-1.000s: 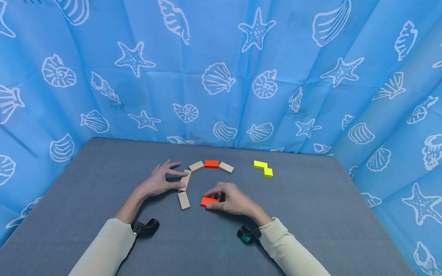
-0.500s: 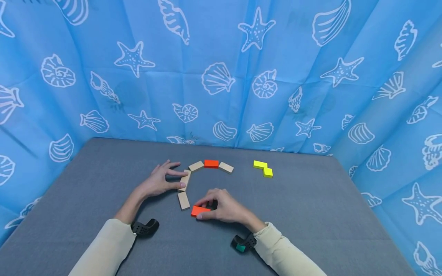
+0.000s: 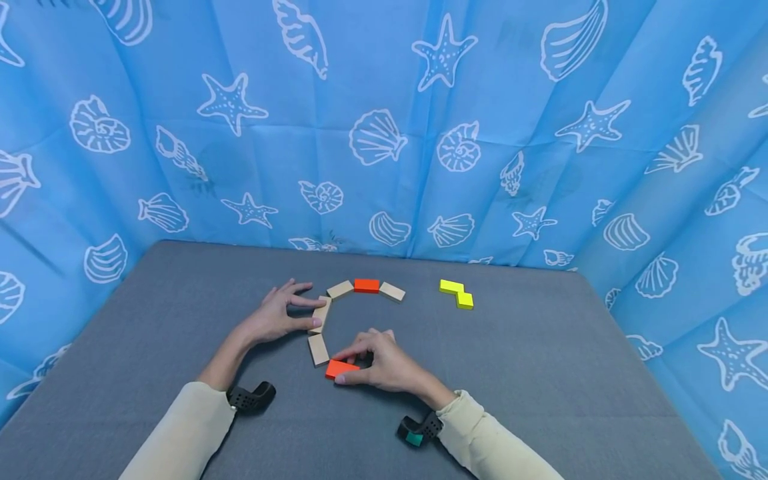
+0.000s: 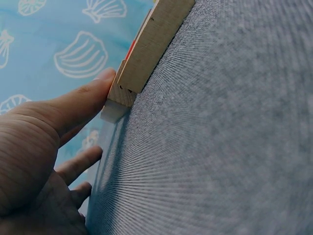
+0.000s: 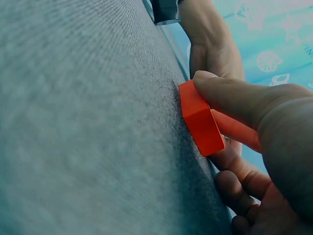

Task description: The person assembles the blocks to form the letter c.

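Note:
My left hand (image 3: 282, 313) reaches over a plain wooden block (image 3: 322, 315) on the left of a curved row. Its thumb and index finger rest on that block, the other fingers spread apart. In the left wrist view the thumb (image 4: 90, 100) touches the block's upper face. Between thumb and fingers, my right hand (image 3: 384, 363) pinches an orange-red block (image 3: 341, 369) low on the table. The block's left end lies at the near end of another wooden block (image 3: 319, 350). In the right wrist view the thumb lies over the orange-red block (image 5: 200, 117).
The row continues with a wooden block (image 3: 341, 289), an orange-red block (image 3: 367, 286) and a wooden block (image 3: 393, 292). Two yellow blocks (image 3: 459, 293) lie to the right. A blue curtain (image 3: 384, 133) hangs behind the grey table (image 3: 540, 373).
My right hand has slid the orange-red block left and slightly nearer, up to the lowest wooden block. My left hand has stayed in place on its block.

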Available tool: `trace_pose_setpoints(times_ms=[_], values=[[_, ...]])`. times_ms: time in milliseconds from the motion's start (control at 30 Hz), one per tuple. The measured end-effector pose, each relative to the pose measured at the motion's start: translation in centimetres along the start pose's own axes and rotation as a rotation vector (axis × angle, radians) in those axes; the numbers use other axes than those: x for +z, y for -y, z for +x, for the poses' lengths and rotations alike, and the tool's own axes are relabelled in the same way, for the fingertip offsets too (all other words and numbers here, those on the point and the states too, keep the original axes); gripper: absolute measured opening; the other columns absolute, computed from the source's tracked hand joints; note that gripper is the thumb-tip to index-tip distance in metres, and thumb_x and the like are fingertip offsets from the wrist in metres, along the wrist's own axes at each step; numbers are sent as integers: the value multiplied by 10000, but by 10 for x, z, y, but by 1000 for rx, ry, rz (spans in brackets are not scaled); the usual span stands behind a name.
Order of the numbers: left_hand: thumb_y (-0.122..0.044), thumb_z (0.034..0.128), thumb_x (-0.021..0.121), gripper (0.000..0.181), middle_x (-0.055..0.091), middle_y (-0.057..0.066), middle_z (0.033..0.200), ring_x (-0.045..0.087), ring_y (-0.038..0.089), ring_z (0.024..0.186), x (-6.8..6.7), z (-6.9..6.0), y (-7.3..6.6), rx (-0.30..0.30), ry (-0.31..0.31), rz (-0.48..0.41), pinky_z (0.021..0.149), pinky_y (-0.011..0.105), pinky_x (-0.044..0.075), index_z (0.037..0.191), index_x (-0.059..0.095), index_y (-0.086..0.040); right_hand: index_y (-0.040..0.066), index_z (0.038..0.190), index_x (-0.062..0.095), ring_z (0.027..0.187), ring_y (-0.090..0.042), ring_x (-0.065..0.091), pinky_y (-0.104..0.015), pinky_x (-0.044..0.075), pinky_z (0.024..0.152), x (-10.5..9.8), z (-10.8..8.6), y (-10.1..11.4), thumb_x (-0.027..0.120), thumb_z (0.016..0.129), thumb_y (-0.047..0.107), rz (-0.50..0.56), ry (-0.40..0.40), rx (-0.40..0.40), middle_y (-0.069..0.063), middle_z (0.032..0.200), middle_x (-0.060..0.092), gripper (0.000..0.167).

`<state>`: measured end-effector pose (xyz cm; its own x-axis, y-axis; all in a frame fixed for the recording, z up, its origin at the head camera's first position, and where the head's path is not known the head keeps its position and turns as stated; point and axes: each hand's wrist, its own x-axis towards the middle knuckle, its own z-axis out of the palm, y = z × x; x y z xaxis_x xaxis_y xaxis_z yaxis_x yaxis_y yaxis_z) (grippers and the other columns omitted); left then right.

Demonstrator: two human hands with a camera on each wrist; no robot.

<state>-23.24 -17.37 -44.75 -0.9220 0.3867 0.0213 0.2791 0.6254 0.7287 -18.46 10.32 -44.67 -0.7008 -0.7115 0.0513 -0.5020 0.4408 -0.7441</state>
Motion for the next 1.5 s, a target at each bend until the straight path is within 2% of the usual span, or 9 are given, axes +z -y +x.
trace_pose_setpoints(times_ms=[633,767,900,1000,1233,1400,1467,1500], values=[[-366,887,796,475,393,232,1568,65,504,1508,-1,-1,-2,10,1,-4,1151,708,-40,1297,717,-141,254,1182,782,873,-79,503,-367,259,806,1,1,1,814,871,387,4,-7,-8,191,930,648,340],[-362,884,800,478,397,237,1563,67,509,1506,-1,-1,-1,11,-2,2,1149,711,-39,1298,716,-138,235,1195,777,884,-90,523,-378,263,824,-1,0,1,812,878,358,34,-4,0,177,917,651,342],[-356,875,809,482,401,240,1560,67,513,1505,0,-1,0,13,-6,-1,1146,716,-41,1295,718,-137,166,1211,767,858,-107,567,-298,393,810,-7,0,-1,803,898,262,135,-5,8,115,895,658,329],[-355,871,813,491,398,235,1564,62,507,1508,0,-1,0,9,-4,-6,1148,711,-45,1301,714,-140,115,1206,762,820,-130,579,-242,474,688,-15,0,-4,792,908,207,190,-28,6,60,893,657,313],[-347,882,805,484,391,247,1563,61,508,1507,1,-1,0,14,2,-5,1153,705,-44,1304,710,-131,53,1187,750,852,-179,603,-319,512,726,-48,-7,-23,765,928,183,118,-183,15,3,927,677,290],[-330,887,802,470,391,258,1558,64,515,1504,0,-2,0,23,1,-4,1150,709,-43,1299,714,-123,65,1170,757,907,-207,622,-354,524,759,-72,-14,-43,780,909,158,-1,-351,129,-25,968,685,279],[-333,890,799,468,393,257,1558,65,516,1504,0,-2,0,26,1,0,1148,711,-40,1300,713,-125,65,1175,754,953,-240,632,-406,533,799,-81,-18,-52,784,903,152,-64,-422,186,-59,1015,687,288],[-334,891,798,468,393,257,1558,65,517,1503,0,-2,0,26,1,2,1148,712,-39,1301,712,-125,61,1179,751,980,-264,632,-442,509,863,-85,-20,-57,786,900,151,-96,-460,213,-83,1046,685,295]])
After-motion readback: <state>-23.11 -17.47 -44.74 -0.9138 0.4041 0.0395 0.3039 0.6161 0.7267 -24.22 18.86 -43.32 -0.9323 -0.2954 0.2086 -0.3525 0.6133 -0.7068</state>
